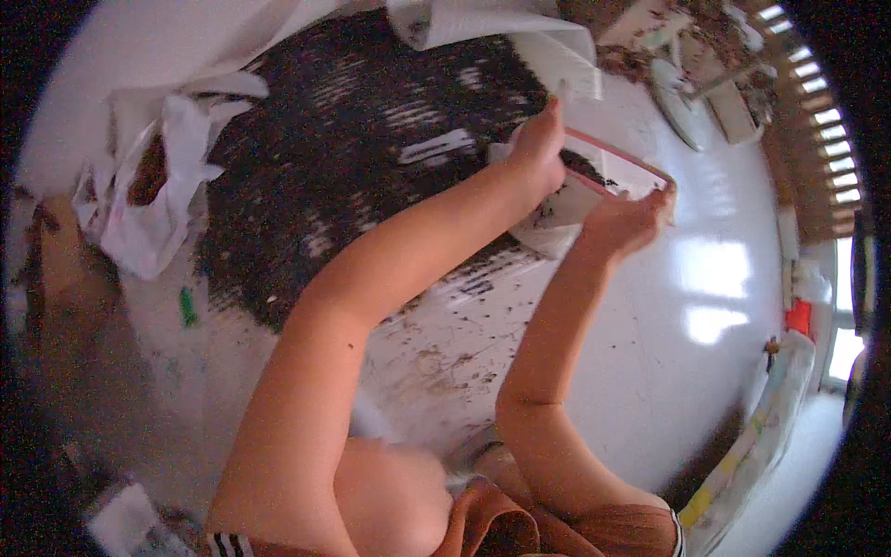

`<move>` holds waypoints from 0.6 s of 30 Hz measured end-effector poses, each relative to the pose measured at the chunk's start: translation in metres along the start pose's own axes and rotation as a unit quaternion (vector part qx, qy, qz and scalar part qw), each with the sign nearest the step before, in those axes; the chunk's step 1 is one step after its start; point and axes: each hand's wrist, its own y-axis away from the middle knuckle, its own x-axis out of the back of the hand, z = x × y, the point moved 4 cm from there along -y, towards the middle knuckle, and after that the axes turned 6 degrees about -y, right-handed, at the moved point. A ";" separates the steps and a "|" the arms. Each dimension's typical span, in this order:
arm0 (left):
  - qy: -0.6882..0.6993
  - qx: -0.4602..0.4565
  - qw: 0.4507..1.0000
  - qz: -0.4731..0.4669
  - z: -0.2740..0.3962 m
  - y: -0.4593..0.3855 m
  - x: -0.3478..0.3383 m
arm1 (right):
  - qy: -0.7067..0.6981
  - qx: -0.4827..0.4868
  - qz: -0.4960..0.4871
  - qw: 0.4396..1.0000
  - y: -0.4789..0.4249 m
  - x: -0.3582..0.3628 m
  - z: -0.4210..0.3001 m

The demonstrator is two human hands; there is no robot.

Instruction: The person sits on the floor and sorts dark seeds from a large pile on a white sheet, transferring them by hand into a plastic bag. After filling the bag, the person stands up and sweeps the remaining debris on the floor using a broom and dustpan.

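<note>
Both my hands hold a flat rectangular thing with a pinkish-red rim (618, 151), perhaps a phone or a small tray, which I cannot tell. My left hand (541, 150) grips its left end, and my right hand (630, 216) grips its right end near the lower corner. Some dark matter shows within the rim. A broad layer of dark, crumbly material (327, 160) lies on the floor left of the hands, with pale streaks showing through. Just below the held thing is a pale, blurred object (553, 216), partly hidden by my hands.
A crumpled white plastic bag (156, 209) lies at the left, above a small green object (187, 306). White sheeting (487, 31) curls along the far edge. Dark crumbs dot the pale floor (445, 362). An oval pale object (679, 104) and clutter sit at the upper right.
</note>
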 end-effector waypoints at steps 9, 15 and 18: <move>-0.414 -0.177 0.891 -0.056 -0.031 0.087 0.105 | -0.163 -0.152 -0.210 0.952 0.041 -0.037 0.039; -0.568 -0.279 0.771 0.074 -0.005 0.196 0.263 | -0.104 0.012 -0.325 0.940 0.149 -0.040 0.025; -0.759 -0.320 0.534 0.192 0.056 0.238 0.308 | -0.004 0.159 -0.475 0.866 0.214 -0.039 0.016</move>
